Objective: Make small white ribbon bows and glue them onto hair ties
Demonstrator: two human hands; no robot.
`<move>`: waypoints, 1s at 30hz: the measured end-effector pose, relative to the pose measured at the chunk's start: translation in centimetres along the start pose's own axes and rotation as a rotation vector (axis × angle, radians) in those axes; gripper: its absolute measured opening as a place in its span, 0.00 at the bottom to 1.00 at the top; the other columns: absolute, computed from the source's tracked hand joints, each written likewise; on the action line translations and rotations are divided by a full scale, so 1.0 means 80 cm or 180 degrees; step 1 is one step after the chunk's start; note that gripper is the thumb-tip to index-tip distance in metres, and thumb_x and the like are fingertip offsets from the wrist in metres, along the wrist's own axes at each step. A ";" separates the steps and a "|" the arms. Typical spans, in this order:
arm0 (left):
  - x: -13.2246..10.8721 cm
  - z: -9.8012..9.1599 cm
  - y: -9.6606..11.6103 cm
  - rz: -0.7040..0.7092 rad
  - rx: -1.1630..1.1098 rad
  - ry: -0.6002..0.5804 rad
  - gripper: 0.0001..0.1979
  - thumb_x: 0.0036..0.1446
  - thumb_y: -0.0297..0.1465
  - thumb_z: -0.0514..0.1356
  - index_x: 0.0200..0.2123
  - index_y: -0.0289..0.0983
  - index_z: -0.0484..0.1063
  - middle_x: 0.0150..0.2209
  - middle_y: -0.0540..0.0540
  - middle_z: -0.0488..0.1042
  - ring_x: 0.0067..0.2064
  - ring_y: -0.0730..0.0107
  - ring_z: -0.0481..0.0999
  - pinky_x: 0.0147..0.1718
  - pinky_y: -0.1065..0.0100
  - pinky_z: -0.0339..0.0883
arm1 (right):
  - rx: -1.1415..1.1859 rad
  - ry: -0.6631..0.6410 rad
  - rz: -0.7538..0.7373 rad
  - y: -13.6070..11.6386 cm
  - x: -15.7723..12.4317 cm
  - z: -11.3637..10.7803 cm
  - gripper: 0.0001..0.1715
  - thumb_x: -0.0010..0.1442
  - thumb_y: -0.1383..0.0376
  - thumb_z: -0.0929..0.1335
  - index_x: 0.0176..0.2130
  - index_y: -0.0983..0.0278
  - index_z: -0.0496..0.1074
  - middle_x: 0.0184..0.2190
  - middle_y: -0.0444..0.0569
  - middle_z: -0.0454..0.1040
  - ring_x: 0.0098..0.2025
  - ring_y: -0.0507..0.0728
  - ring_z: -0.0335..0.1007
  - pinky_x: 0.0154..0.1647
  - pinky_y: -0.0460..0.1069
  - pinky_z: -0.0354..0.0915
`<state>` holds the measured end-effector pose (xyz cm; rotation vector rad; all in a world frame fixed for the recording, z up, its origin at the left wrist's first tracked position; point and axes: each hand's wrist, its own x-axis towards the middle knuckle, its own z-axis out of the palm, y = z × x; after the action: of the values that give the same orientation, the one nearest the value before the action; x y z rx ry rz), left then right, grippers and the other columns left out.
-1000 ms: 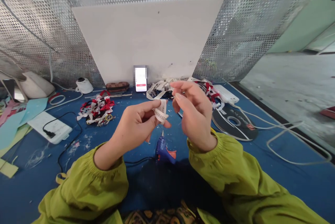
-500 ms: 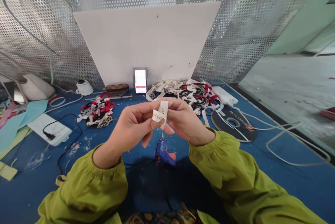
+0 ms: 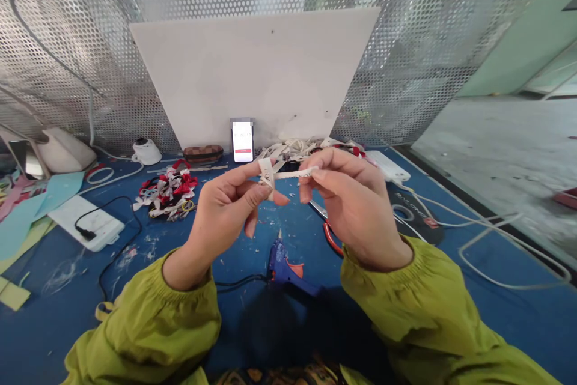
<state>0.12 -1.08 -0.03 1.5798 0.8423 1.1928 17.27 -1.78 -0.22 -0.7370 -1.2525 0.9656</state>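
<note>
- Coloured papers [image 3: 22,211] lie at the far left of the blue table [image 3: 45,325].
- Beside them sits a white box [image 3: 101,226], a black plug resting on its lid.
- Farther back is a small white device [image 3: 147,151]; nearer lies a pile of red, white and black bows [image 3: 166,190].
- A checked case [image 3: 202,152] lies behind the bows, and a lit phone [image 3: 243,142] stands upright before the white board [image 3: 256,72].
- The left hand [image 3: 225,211] is raised over the table, its thumb and forefinger pinching the folded, crossed part of a printed ribbon [image 3: 288,175].
- The ribbon is in the air between both hands, one end stretched nearly level to the right.
- Below it, a blue glue gun [image 3: 279,262] lies with its nozzle pointing away from the person.
- The right hand [image 3: 356,208] pinches the ribbon's end between thumb and fingers.
- A red-handled tool [image 3: 330,238] lies partly hidden by that hand; loose ribbons [image 3: 295,148] are heaped behind.
- Farther right are a white slab [image 3: 387,166], a black disc [image 3: 417,205] and a pale cable [image 3: 487,223].
</note>
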 end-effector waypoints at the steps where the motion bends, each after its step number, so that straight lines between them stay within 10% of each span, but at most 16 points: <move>1: 0.001 0.001 0.000 0.0012 0.0047 0.0043 0.20 0.57 0.33 0.62 0.52 0.33 0.73 0.30 0.44 0.81 0.12 0.83 0.62 0.10 0.77 0.58 | -0.0086 -0.0025 -0.0138 -0.003 -0.005 0.001 0.07 0.57 0.70 0.65 0.28 0.62 0.69 0.24 0.43 0.71 0.24 0.51 0.68 0.28 0.50 0.65; 21: -0.005 0.016 -0.009 0.0025 0.0477 0.0051 0.17 0.56 0.33 0.60 0.48 0.32 0.75 0.19 0.52 0.70 0.13 0.80 0.62 0.10 0.75 0.54 | -0.2654 -0.0089 -0.2430 0.002 -0.018 0.014 0.11 0.58 0.73 0.66 0.36 0.58 0.73 0.35 0.47 0.77 0.38 0.56 0.73 0.40 0.54 0.66; 30: -0.005 0.015 -0.012 0.0236 0.0845 0.0042 0.16 0.57 0.28 0.57 0.48 0.35 0.75 0.19 0.53 0.69 0.14 0.81 0.63 0.13 0.76 0.58 | -0.3477 -0.0193 -0.2545 0.008 -0.011 0.011 0.09 0.60 0.69 0.65 0.34 0.62 0.75 0.32 0.50 0.71 0.36 0.57 0.66 0.39 0.54 0.58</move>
<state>1.14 -1.49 -1.16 1.8321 0.9904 1.1818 16.26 -2.36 -1.02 -0.8828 -1.9044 -0.4305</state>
